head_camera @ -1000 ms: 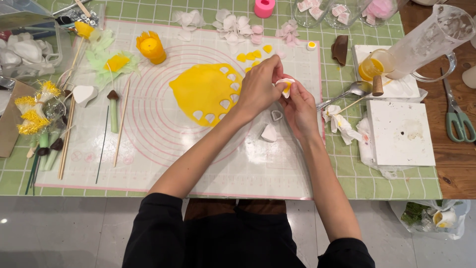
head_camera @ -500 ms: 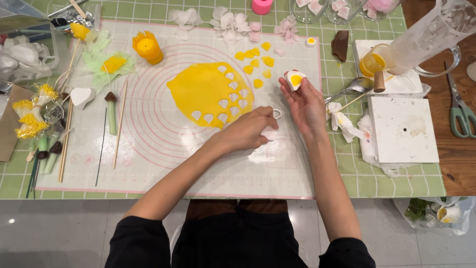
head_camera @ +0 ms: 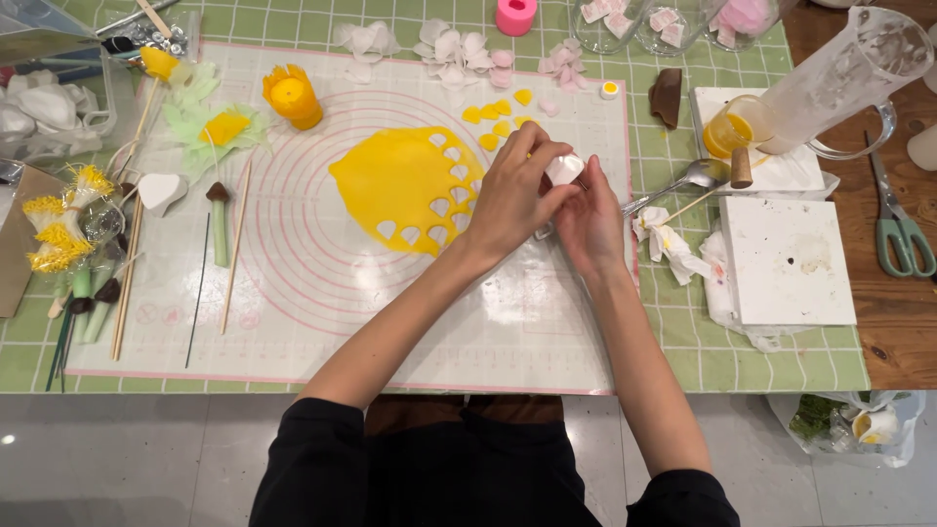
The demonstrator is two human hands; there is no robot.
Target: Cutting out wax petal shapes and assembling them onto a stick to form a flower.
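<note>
Pinching a small white mould [head_camera: 566, 168] betw. both hands, just right of the rolled yellow sheet [head_camera: 400, 185] w/ heart-shaped cut-outs on the silicone mat [head_camera: 293, 322]. Left hand [head_camera: 515, 200] lies over it from the left, fingers closed on its top edge; right hand [head_camera: 589, 222] cups it from below, fingers curled on it. Yellow cut-out hearts [head_camera: 498, 122] lie just above the hands.
</note>
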